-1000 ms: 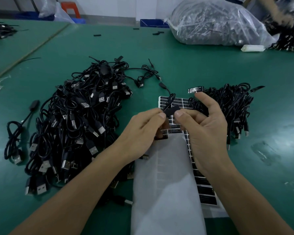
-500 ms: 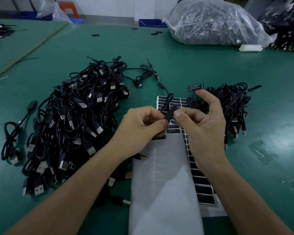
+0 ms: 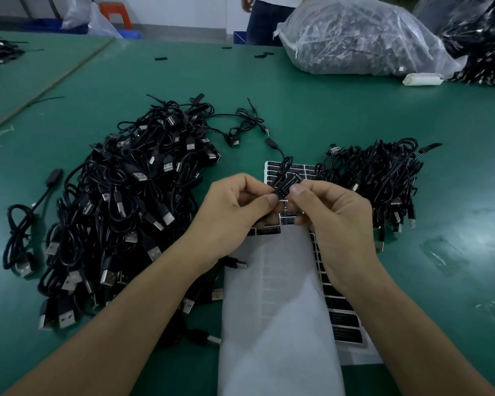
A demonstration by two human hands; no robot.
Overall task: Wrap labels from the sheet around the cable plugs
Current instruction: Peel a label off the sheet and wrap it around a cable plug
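Observation:
Above the label sheet (image 3: 342,318), my left hand (image 3: 235,215) and my right hand (image 3: 335,215) pinch one small black cable plug (image 3: 287,184) between thumbs and fingers. A black label with white print lies around the plug. Its thin cable (image 3: 280,155) runs up and away over the sheet's top edge. The sheet holds rows of black labels, and a white paper strip (image 3: 275,310) covers its middle. A big heap of black USB cables (image 3: 120,207) lies to the left. A smaller heap of cables (image 3: 383,178) lies to the right.
The work happens on a green table (image 3: 312,110). A clear plastic bag of parts (image 3: 363,38) sits at the far right, with a white object (image 3: 422,79) beside it. More dark cables (image 3: 489,50) pile in the far right corner. A person (image 3: 269,15) stands behind the table.
My right index finger, raised before, has curled down with the others onto the plug. The label now shows wrapped around the plug. Both hands stay in place over the sheet.

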